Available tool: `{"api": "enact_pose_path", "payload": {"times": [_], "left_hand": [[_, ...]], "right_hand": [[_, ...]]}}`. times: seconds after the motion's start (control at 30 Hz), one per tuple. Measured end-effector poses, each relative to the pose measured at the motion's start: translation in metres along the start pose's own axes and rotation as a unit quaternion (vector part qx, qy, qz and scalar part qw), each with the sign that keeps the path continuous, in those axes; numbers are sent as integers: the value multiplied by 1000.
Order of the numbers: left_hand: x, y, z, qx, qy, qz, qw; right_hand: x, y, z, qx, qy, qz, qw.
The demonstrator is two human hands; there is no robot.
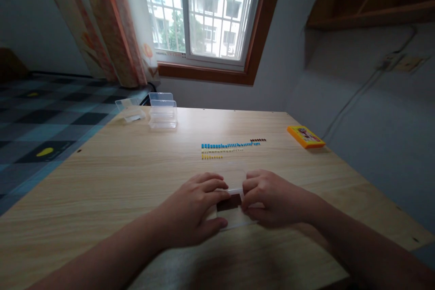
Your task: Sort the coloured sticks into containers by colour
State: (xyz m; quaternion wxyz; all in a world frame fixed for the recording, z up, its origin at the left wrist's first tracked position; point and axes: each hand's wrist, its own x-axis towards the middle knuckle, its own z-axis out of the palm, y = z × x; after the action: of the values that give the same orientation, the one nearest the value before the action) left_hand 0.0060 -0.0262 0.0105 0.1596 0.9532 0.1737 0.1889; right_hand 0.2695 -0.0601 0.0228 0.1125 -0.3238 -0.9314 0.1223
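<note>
A small clear plastic box (233,223) lies on the table between my hands, its see-through lid raised on the far side. Inside it is a flat dark brown mass (229,203); its separate pieces cannot be made out. My left hand (200,208) holds the box's left side, with the thumb at the near corner and the fingers over the far part. At the right end, my right hand (268,197) has curled fingers, thumb and index closed together by the brown mass. Whatever is between those tips is hidden. Beyond the box lie rows of tiny blue (217,146), cream (217,150) and yellow bricks (207,157).
A short row of dark brown bricks (258,139) sits past the blue row's right end. Clear open boxes (163,120) and another clear box (134,115) stand at the back left. An orange-yellow box (306,137) lies near the right table edge.
</note>
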Motion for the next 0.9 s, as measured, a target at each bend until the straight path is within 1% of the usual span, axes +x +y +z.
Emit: {"api": "enact_pose_path", "payload": {"times": [0.1,0.33,0.53,0.77,0.9], "left_hand": [[0,0,1,-4,-5,-5,1000],[2,2,0,2,-7,0,1000],[1,2,0,-2,-14,-2,1000],[1,1,2,2,-15,-2,1000],[1,1,2,5,-12,1,1000]], "right_hand": [[0,-2,-4,2,-6,14,1000],[-5,-12,-21,-5,-12,42,999],[-5,-13,-16,-16,-35,35,999],[-5,-10,-17,-61,-32,54,996],[-6,-12,-18,-46,-26,36,998]]}}
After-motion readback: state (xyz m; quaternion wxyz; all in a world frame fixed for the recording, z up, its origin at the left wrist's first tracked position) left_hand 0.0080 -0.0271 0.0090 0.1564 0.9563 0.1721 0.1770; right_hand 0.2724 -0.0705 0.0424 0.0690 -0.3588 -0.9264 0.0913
